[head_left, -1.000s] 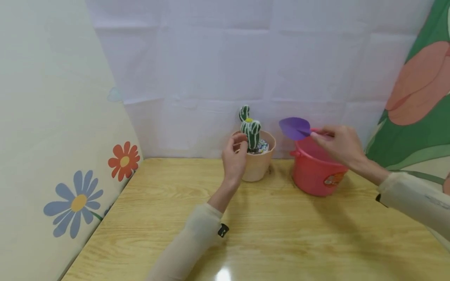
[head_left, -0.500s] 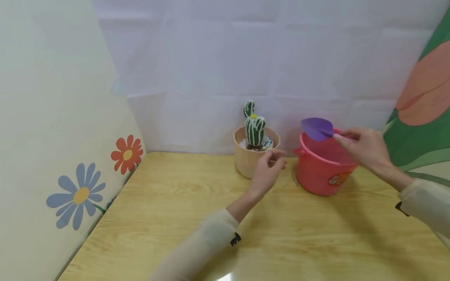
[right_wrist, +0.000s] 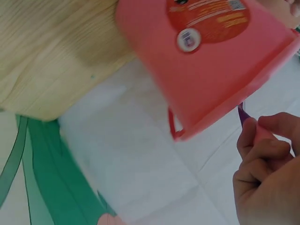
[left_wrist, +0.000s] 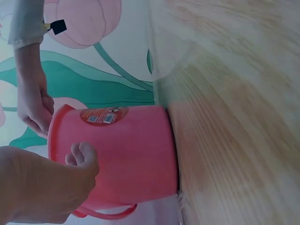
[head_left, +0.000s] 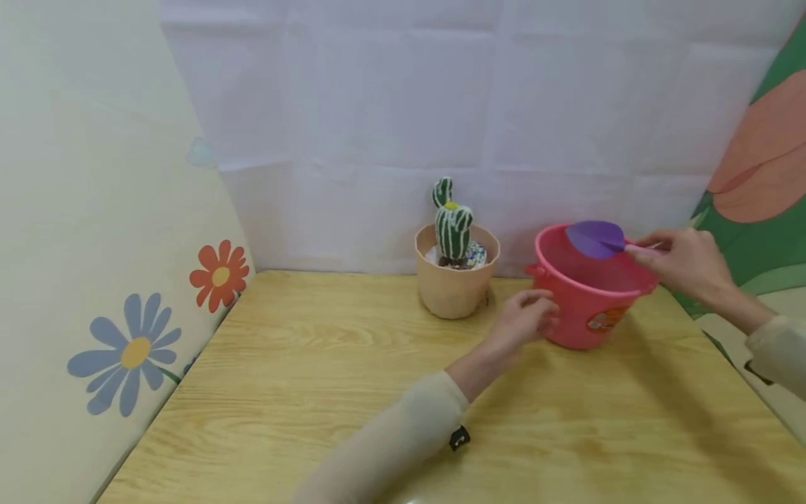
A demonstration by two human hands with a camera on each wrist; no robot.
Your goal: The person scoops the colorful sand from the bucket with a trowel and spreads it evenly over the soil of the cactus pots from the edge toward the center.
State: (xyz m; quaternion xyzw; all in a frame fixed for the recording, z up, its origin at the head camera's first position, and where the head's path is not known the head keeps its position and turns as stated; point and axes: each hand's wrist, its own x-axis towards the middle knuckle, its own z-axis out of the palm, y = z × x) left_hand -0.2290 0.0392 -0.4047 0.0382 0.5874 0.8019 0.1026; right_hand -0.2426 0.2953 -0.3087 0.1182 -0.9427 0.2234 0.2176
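My right hand (head_left: 689,267) grips the pink handle of a toy shovel with a purple blade (head_left: 595,240). The blade hangs over the mouth of a pink bucket (head_left: 576,318). In the right wrist view, the fingers are curled round the shovel's handle (right_wrist: 263,136), and the bucket hides most of the blade. Just in front of the bucket's left side is my left hand (head_left: 522,320), its fingers loosely bent and nothing in them. The left wrist view shows the same left hand (left_wrist: 51,180) before the bucket wall; whether it touches cannot be told.
A green cactus (head_left: 453,234) with white stripes stands in a beige pot (head_left: 455,290) left of the bucket, with small colourful bits inside. Behind the wooden table (head_left: 302,392) hangs a white cloth (head_left: 378,126). A painted wall (head_left: 113,231) borders the left side.
My left hand has left the cactus pot and moved right to the bucket. My right hand has carried the shovel right and slightly down, so its blade is now over the bucket.
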